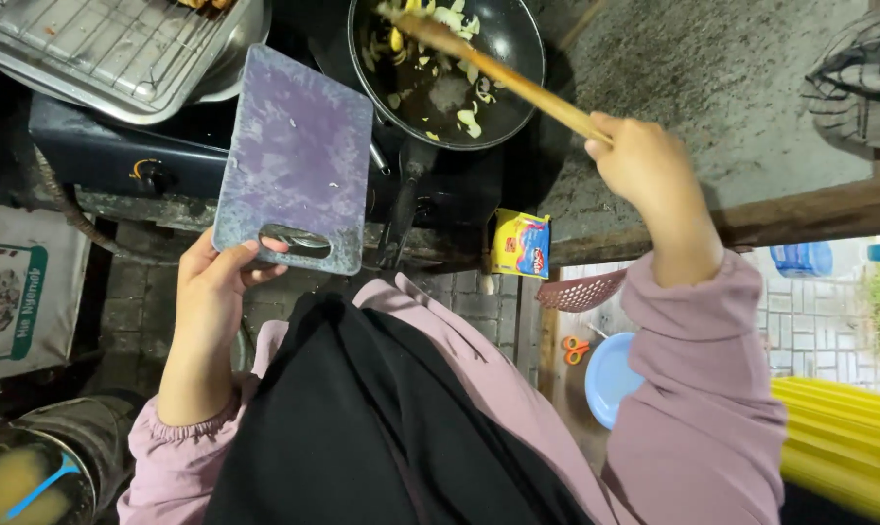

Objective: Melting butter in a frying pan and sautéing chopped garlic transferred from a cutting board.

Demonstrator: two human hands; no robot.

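Left hand [211, 292]: purple speckled cutting board [294, 156] was held, fingers [275, 245] hooked through its handle slot.
Right hand [644, 170]: wooden spatula [518, 83] was gripped over black pan [518, 49].
Counter [712, 87]: rough grey.

A flat, rectangular, mottled purple plastic cutting board [294, 156] with rounded corners and an oval handle slot is held tilted over the stove's front edge, beside the pan. A long, light-brown wooden spatula [503, 73] is angled down, its blade resting among pale onion slices in the black round frying pan [479, 107].
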